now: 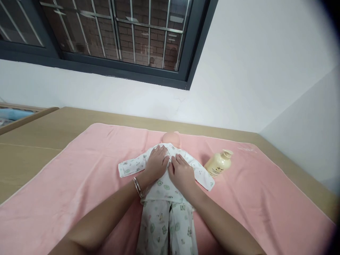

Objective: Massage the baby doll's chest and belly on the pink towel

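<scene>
A baby doll (171, 139) lies on its back on a pink blanket (106, 148), its head away from me and its sleeves spread to both sides. It wears a white long-sleeved top (162, 187) and matching trousers (156, 223), printed with small green and brown figures. My left hand (156, 163), with a bangle at the wrist, lies flat on the left of the top's chest. Opposite it, my right hand (183, 174) rests on the right of the chest, fingers stretched out. Both hands hide the middle of the top's front.
A pale yellow pump-style bottle (220, 163) stands tilted in view beside the doll's right-hand sleeve. The blanket covers a wooden surface (71, 118) against a white wall. A barred window (127, 35) is above. Blue material (16, 113) shows at the far left.
</scene>
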Demonstrator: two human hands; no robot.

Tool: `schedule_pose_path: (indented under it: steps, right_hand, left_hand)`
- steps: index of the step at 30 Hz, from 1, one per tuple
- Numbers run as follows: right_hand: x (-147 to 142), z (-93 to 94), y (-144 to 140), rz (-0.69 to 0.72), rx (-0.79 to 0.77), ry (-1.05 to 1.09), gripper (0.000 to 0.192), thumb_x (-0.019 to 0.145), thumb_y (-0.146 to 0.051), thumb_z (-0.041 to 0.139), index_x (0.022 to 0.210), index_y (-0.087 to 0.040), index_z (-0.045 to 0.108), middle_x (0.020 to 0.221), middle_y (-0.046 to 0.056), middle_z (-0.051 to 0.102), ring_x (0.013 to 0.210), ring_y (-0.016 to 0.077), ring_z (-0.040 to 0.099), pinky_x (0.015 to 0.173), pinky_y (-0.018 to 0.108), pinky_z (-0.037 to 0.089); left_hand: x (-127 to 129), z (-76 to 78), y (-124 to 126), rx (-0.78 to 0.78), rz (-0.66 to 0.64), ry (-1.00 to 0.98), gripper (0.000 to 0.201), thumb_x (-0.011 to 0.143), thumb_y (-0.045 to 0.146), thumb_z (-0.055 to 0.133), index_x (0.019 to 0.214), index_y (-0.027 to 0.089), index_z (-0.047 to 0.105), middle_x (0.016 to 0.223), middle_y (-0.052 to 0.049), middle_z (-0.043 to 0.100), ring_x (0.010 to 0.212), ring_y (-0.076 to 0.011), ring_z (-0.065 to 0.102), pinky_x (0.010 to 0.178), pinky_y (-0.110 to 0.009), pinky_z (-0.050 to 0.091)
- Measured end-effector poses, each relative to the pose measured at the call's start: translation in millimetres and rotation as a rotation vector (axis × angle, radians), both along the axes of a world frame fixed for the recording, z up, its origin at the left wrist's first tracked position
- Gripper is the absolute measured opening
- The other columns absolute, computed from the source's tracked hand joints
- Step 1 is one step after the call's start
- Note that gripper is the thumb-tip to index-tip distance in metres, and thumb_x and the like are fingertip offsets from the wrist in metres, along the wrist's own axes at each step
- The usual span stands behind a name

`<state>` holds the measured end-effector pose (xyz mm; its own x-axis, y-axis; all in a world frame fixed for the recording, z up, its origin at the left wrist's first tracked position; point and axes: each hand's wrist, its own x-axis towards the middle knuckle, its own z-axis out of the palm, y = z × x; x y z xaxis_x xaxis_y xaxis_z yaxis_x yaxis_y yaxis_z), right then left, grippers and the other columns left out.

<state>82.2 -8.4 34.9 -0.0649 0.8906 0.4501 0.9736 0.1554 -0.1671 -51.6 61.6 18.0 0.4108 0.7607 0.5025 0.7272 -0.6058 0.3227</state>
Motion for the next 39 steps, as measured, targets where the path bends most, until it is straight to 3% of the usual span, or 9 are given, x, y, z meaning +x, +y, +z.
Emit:
schedule_pose_path:
  steps: [6, 13, 19, 26, 34, 39]
  right_hand:
    - [11.4, 5.8, 13.0, 0.051, -0.071, 0.066, 0.043, 0.095, -0.03, 0.041, 0.132, -0.015, 0.056, 0.139, 0.012, 0.052, 0.132, 0.0263, 0.044, 0.108, 0.039, 0.038]
    - [24.8, -3.0, 28.7, 0.111, -0.093, 0.135, 0.051, 0.096, -0.033, 0.04, 0.141, -0.01, 0.045, 0.148, 0.014, 0.041, 0.139, 0.0268, 0.032, 0.116, 0.044, 0.025]
    - [19.7, -5.6, 23.5, 0.088, -0.045, 0.106, 0.049, 0.095, -0.032, 0.041, 0.138, -0.01, 0.048, 0.146, 0.015, 0.044, 0.138, 0.0289, 0.035, 0.113, 0.046, 0.03]
    - [6.4, -8.9, 10.3, -0.069, 0.087, 0.051, 0.037, 0.095, -0.031, 0.043, 0.12, -0.015, 0.064, 0.127, 0.014, 0.062, 0.122, 0.0276, 0.054, 0.096, 0.039, 0.048]
    - [7.5, -10.5, 11.9, -0.059, 0.071, 0.075, 0.042, 0.096, -0.032, 0.04, 0.127, -0.012, 0.06, 0.133, 0.015, 0.057, 0.128, 0.0288, 0.049, 0.1, 0.041, 0.046]
    - [9.4, -8.4, 14.4, 0.0, 0.026, 0.115, 0.045, 0.095, -0.029, 0.04, 0.132, -0.008, 0.055, 0.139, 0.017, 0.051, 0.134, 0.0305, 0.041, 0.11, 0.045, 0.035]
  left_hand:
    - [2.1, -2.4, -1.9, 0.023, 0.005, 0.0, 0.04, 0.095, 0.026, 0.036, 0.129, 0.012, 0.052, 0.135, -0.014, 0.056, 0.133, -0.0272, 0.043, 0.112, -0.051, 0.035]
    - [6.0, 2.6, -14.3, 0.116, 0.047, 0.076, 0.034, 0.095, 0.024, 0.038, 0.121, 0.013, 0.058, 0.127, -0.015, 0.061, 0.123, -0.0281, 0.052, 0.106, -0.05, 0.041]
    - [9.0, 2.6, -22.2, 0.158, 0.102, 0.033, 0.026, 0.093, 0.021, 0.044, 0.109, 0.016, 0.064, 0.119, -0.012, 0.065, 0.119, -0.0262, 0.057, 0.1, -0.043, 0.049]
    - [8.1, -2.4, -20.7, 0.181, 0.117, -0.029, 0.024, 0.092, 0.022, 0.046, 0.105, 0.017, 0.065, 0.118, -0.011, 0.067, 0.118, -0.0264, 0.058, 0.1, -0.042, 0.05]
    - [9.0, -4.1, -21.2, 0.166, 0.134, -0.055, 0.027, 0.092, 0.023, 0.047, 0.11, 0.014, 0.064, 0.123, -0.013, 0.064, 0.122, -0.0276, 0.056, 0.102, -0.043, 0.048]
    - [8.3, -2.3, -20.6, 0.119, 0.163, -0.05, 0.034, 0.09, 0.024, 0.049, 0.12, 0.012, 0.059, 0.129, -0.014, 0.061, 0.125, -0.0307, 0.052, 0.103, -0.046, 0.047]
